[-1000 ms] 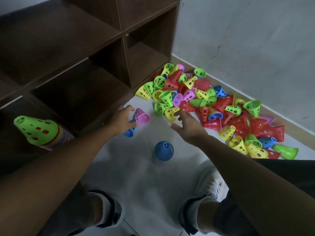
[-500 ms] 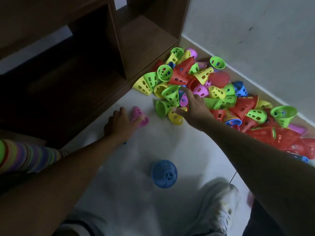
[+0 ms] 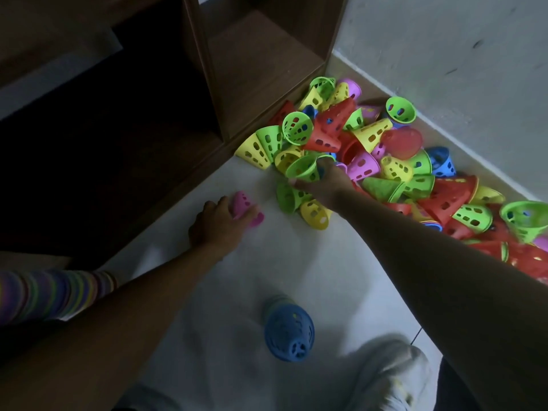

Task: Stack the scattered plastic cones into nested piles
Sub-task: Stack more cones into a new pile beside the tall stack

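Note:
A heap of several perforated plastic cones (image 3: 385, 161), red, green, yellow, pink and blue, lies on the white floor along the wall. My right hand (image 3: 323, 185) is at the heap's near edge, fingers curled round a green cone (image 3: 302, 167). My left hand (image 3: 219, 221) holds a pink cone (image 3: 244, 203) lying on the floor by the shelf base. A blue-topped nested pile (image 3: 289, 333) stands on the floor between my feet. A long nested pile with striped rims (image 3: 53, 293) lies at the left edge.
A dark wooden shelf unit (image 3: 261, 63) with open compartments stands to the left, its base along the floor edge. A grey wall (image 3: 444, 48) runs behind the heap. My white shoe (image 3: 391, 378) is at the bottom right.
The view has moved closer to the heap. My right hand reached further into the pile and closed on a green cone. My left hand stayed on the pink cone.

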Available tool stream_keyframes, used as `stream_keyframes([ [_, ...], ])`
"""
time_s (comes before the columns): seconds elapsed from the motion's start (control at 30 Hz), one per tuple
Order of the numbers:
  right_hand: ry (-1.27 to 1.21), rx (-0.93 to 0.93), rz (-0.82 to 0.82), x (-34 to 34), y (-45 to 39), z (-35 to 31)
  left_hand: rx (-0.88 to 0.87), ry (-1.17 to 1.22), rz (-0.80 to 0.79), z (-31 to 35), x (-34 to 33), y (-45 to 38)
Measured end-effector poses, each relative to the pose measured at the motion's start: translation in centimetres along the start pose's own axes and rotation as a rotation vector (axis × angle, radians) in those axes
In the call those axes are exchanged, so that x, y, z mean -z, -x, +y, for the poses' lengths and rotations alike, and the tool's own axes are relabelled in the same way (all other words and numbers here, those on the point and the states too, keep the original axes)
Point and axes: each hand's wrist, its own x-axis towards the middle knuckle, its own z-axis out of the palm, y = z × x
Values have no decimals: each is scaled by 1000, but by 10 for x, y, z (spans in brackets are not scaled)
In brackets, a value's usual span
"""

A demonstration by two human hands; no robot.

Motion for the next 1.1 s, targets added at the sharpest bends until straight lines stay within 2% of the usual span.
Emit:
stream_keyframes([
  [0.17,49,6,-8,-2,-2,1,-42,-1,13,-4,-3,1],
  [0.37,55,-19,32,-2,2,2,-43,15,-172,-6,-1,0],
  [0.53,36,3,76,4,23,3,-93,-31,-251,-10,2,15],
  [0.77,-142,74,75,13,65,11,-106,181,-155,-28,-1,44],
  [0.93,-229,118,32,24,102,8,-110,287,-165,-25,11,60],
  [1.1,-322,120,57,39,140,-4,-233,427,-183,-4,41,86],
])
